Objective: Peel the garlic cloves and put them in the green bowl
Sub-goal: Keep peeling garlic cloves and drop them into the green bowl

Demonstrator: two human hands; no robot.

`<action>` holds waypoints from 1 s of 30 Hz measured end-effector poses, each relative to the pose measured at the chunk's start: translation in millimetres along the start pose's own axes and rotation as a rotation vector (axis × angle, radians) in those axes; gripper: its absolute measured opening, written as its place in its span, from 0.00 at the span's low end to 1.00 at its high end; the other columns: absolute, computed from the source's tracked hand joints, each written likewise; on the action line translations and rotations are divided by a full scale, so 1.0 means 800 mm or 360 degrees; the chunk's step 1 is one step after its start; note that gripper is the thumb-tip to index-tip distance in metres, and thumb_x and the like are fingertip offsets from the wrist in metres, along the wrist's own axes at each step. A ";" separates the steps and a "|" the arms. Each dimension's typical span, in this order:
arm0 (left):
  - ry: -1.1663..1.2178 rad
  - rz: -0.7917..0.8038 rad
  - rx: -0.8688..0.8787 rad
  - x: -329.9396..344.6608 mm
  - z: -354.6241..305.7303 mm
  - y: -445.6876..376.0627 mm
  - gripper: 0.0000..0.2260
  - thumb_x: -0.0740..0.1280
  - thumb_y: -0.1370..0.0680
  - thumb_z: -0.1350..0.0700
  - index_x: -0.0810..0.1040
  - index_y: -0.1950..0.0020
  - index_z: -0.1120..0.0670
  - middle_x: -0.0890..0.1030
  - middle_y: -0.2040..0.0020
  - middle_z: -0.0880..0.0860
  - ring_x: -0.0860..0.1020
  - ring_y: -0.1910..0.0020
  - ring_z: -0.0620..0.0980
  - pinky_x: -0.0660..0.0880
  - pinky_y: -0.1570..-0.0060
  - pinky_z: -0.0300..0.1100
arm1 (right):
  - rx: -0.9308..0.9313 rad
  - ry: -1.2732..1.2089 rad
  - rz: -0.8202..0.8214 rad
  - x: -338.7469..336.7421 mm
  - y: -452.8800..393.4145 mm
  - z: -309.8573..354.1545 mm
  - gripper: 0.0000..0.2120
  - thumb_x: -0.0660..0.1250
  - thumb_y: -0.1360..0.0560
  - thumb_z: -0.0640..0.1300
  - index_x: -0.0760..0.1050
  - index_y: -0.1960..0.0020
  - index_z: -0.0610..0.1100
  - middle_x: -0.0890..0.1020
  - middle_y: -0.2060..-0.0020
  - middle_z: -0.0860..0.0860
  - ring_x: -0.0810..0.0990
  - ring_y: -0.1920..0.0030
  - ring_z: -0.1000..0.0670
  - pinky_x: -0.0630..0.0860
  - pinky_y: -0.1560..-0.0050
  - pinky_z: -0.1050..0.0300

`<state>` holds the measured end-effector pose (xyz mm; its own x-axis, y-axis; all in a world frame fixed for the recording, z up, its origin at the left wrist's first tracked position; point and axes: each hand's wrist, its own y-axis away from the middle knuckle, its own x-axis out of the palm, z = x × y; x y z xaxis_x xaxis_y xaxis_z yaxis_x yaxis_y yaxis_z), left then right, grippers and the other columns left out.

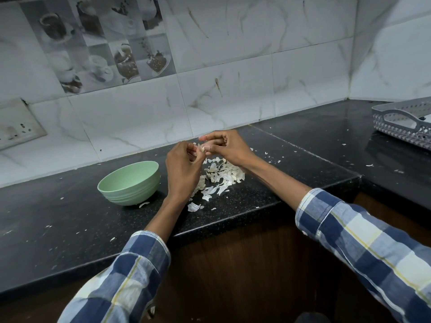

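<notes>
Papery white skins (215,180) heaped at mid-frame on the black worktop (70,229) suggest you are mid-peel: just above them your left hand (182,169) and right hand (229,148) meet, fingertips of both pinching one garlic clove (202,148). Strip the last skin, then carry it left to the green bowl (129,183), whose inside I cannot see.

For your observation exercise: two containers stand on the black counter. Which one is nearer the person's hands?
The green bowl, round and solid-walled, standing just left of the left hand. The grey perforated basket stands far off at the right edge, beyond the right hand.
</notes>
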<state>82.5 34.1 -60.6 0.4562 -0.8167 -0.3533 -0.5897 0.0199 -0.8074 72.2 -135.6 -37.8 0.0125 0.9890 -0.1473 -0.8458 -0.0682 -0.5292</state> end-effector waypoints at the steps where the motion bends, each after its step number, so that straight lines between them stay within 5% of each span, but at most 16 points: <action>1: 0.0006 -0.0012 -0.0012 -0.001 0.000 0.000 0.09 0.70 0.18 0.49 0.79 0.55 0.51 0.79 0.62 0.45 0.78 0.63 0.41 0.74 0.63 0.41 | 0.0005 -0.0017 0.0002 0.000 0.000 0.000 0.16 0.75 0.24 0.33 0.80 0.37 0.34 0.87 0.48 0.39 0.87 0.47 0.46 0.84 0.48 0.56; 9: -0.0036 0.0068 -0.0094 -0.001 -0.001 0.002 0.12 0.61 0.15 0.45 0.79 0.49 0.50 0.81 0.54 0.45 0.80 0.58 0.44 0.80 0.57 0.54 | 0.0057 -0.0058 -0.0123 -0.002 -0.001 -0.001 0.15 0.75 0.24 0.33 0.79 0.38 0.33 0.87 0.51 0.40 0.87 0.48 0.42 0.84 0.44 0.47; 14: -0.0035 0.0111 -0.0020 -0.003 -0.001 0.004 0.12 0.69 0.19 0.39 0.79 0.49 0.47 0.81 0.55 0.43 0.79 0.60 0.39 0.77 0.61 0.41 | 0.0082 -0.0090 -0.0171 -0.003 -0.002 -0.002 0.12 0.78 0.27 0.35 0.83 0.45 0.34 0.87 0.54 0.39 0.87 0.49 0.39 0.84 0.44 0.45; 21: 0.0222 0.0143 -0.0162 -0.003 0.002 0.002 0.04 0.75 0.20 0.58 0.83 0.54 0.52 0.83 0.65 0.47 0.83 0.67 0.43 0.82 0.66 0.45 | 0.0110 -0.0068 -0.0131 -0.003 -0.002 -0.003 0.12 0.77 0.27 0.33 0.83 0.45 0.36 0.87 0.54 0.40 0.87 0.50 0.43 0.84 0.43 0.47; 30: 0.0380 0.0199 -0.0236 -0.004 -0.002 0.002 0.05 0.70 0.18 0.62 0.81 0.53 0.56 0.84 0.67 0.52 0.84 0.68 0.48 0.84 0.63 0.45 | 0.0155 -0.0204 0.0029 -0.001 0.000 -0.006 0.11 0.75 0.25 0.32 0.82 0.43 0.33 0.86 0.49 0.34 0.86 0.49 0.39 0.85 0.45 0.50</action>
<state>79.4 35.7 -59.8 0.2149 -0.9260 -0.3104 -0.7301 0.0588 -0.6809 74.7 -137.2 -41.5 -0.0663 0.9968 -0.0449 -0.8930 -0.0794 -0.4430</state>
